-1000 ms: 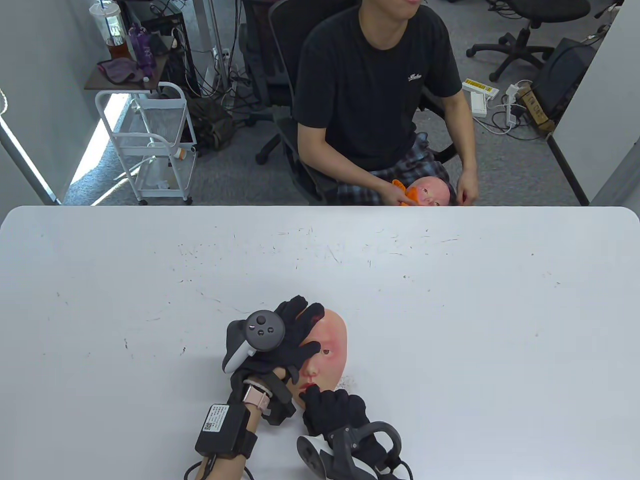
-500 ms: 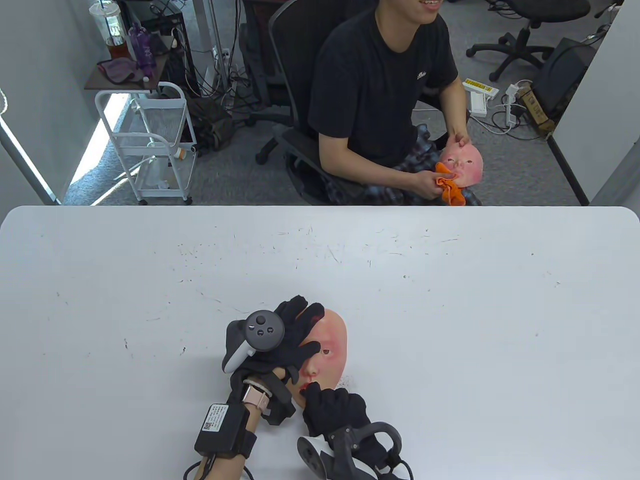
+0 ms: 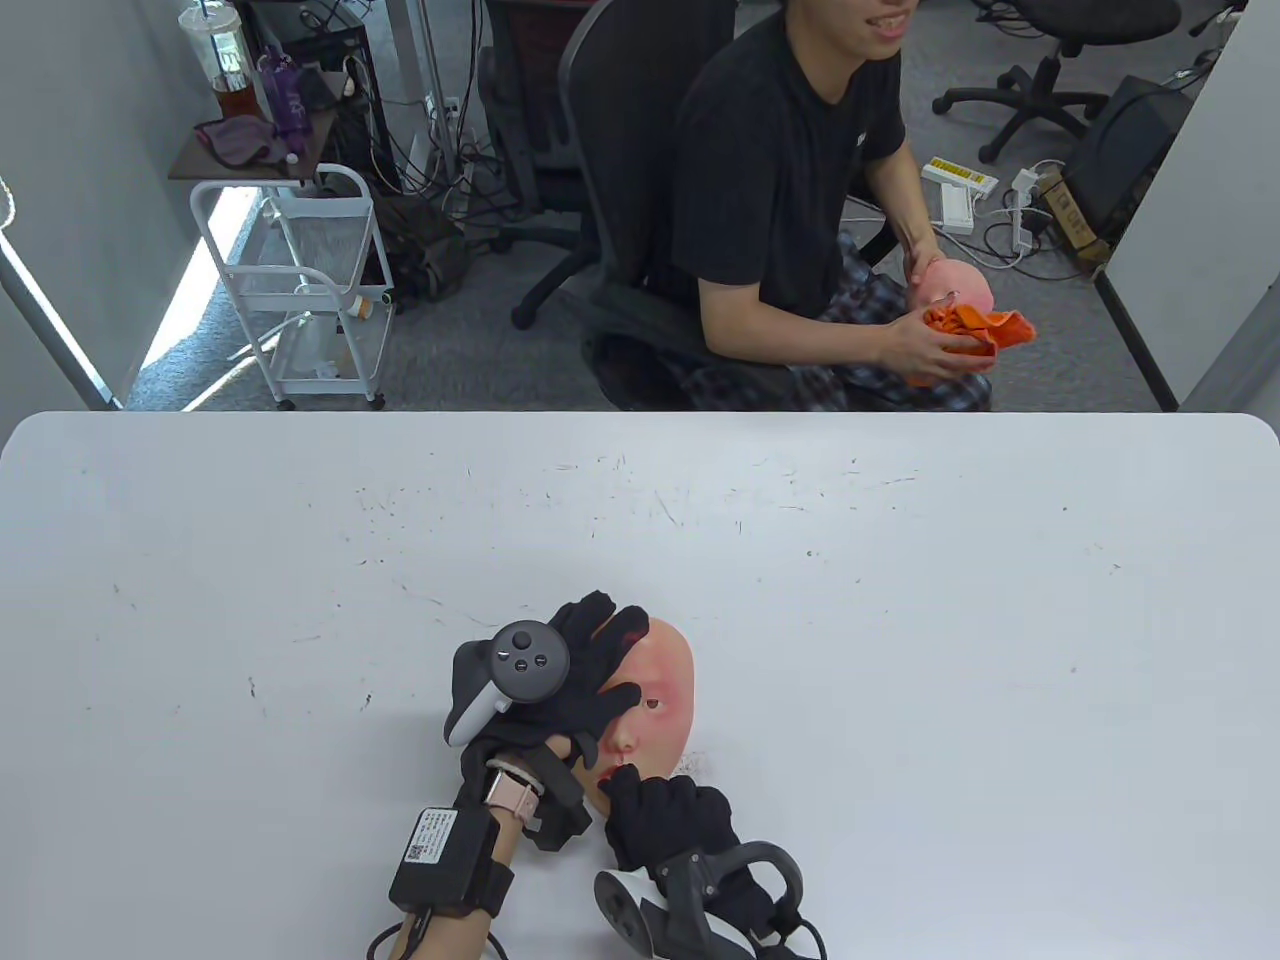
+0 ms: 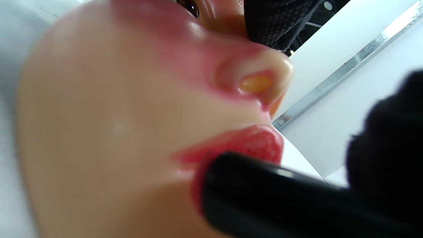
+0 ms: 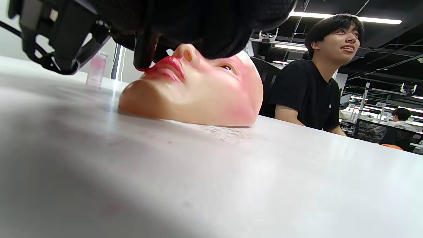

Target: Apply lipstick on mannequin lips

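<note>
two black-gloved hands work over a glossy, peach-coloured rubbery mannequin face (image 3: 660, 700) lying face-up on a scuffed white table (image 3: 900, 620). the left hand (image 3: 570, 680) rests spread over its forehead and eye. the right hand (image 3: 665, 815) grips a smooth black lipstick tube (image 4: 264, 195), tip touching the textured red lips (image 4: 254, 143). no legible writing

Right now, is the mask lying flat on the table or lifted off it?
Flat, face up: in the right wrist view the mask edge sits on the table, lipstick at its lips.
</note>
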Motion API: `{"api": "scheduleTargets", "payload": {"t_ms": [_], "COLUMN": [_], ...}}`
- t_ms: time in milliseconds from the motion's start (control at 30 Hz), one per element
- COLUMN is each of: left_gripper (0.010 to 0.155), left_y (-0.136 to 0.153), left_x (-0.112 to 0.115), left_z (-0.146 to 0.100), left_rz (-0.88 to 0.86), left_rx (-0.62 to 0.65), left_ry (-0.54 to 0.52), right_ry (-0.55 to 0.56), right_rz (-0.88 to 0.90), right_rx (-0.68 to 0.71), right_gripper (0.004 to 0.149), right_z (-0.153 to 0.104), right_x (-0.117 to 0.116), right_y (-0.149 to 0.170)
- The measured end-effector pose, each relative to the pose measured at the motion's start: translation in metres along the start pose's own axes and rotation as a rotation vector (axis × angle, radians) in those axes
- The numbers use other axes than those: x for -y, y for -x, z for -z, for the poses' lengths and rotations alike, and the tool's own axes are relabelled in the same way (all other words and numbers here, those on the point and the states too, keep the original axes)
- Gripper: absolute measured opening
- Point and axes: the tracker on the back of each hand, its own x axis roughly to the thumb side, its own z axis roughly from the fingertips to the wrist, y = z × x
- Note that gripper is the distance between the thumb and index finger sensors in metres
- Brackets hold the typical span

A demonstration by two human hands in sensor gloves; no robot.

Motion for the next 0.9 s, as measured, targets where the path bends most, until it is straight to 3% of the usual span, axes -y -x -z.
{"api": "scheduleTargets", "payload": {"t_ms": [300, 433, 733, 900], "left_gripper": [0.077, 0.077, 0.077, 0.077], "left_y": [0.0, 0.0, 0.0, 0.0], "left_x": [0.0, 0.0, 0.0, 0.0], "left_z": [0.0, 0.0, 0.0, 0.0], "left_rz": [-0.001, -0.002, 0.001, -0.002], "left_rx": [0.0, 0.0, -0.003, -0.002], "left_ry": [0.0, -0.001, -0.001, -0.001], "right_ry": [0.025, 0.017, 0.021, 0.027], "right_rz": [0.029, 0.055, 0.038, 0.037], "right_rx": [-0.054, 0.002, -0.045, 0.003], "right_gripper": [0.05, 0.05, 0.05, 0.05], "right_z": [-0.011, -0.007, -0.011, -0.008], "right_x": [0.0, 0.001, 0.002, 0.002], "right_y": [0.02, 0.01, 0.022, 0.011]}}
